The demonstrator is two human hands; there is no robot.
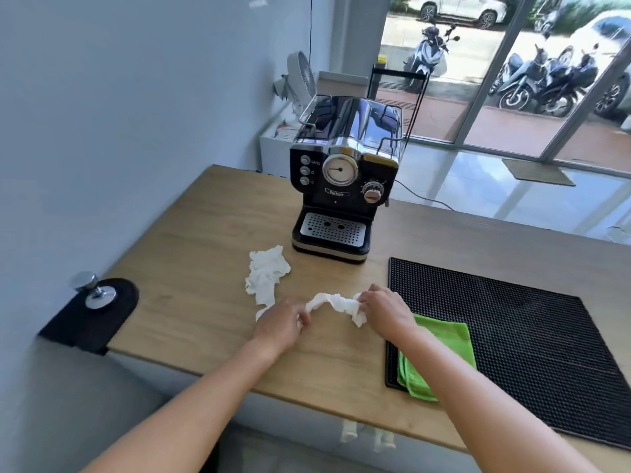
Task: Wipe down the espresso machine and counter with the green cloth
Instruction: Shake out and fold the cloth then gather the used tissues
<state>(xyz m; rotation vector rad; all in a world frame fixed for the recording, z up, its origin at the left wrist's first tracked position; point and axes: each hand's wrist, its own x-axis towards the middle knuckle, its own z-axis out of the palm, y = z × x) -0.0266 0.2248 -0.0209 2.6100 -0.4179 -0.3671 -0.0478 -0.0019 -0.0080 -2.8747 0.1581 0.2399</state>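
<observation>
A black and chrome espresso machine (343, 179) stands at the back of the wooden counter (205, 233). The folded green cloth (444, 339) lies on the near left corner of a black rubber mat (532, 336), partly hidden by my right forearm. Between my hands stretches a twisted white cloth (333, 302). My left hand (281, 324) grips its left end and my right hand (386, 310) grips its right end, just above the counter in front of the machine.
A second crumpled white cloth (266, 273) lies left of the machine's drip tray. A chrome tamper (92, 290) sits on a small black pad at the counter's left edge. A wall runs along the left; glass doors are behind.
</observation>
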